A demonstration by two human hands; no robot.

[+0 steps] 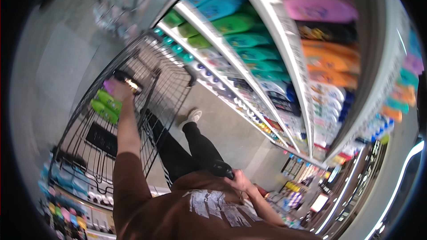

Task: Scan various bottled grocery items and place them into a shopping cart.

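Observation:
My left hand (122, 90) reaches down into a black wire shopping cart (85, 83). It is blurred, between a purple bottle (108, 86) and a black bottle with gold marking (129, 81); its grip cannot be made out. Just beside it, two bright green bottles (105, 106) lie side by side in the cart. A flat black panel (101, 138) with pale marks is near them. Close to my waist, my right hand (241, 181) is closed around a rounded black handheld object (222, 169), whose kind is unclear.
Store shelves (230, 48) with white edges run along the right, stocked with blue, green, teal, pink and orange bottles. Grey floor (217, 120) shows between cart and shelves, with my feet on it. More shelved goods (66, 180) stand at the lower left.

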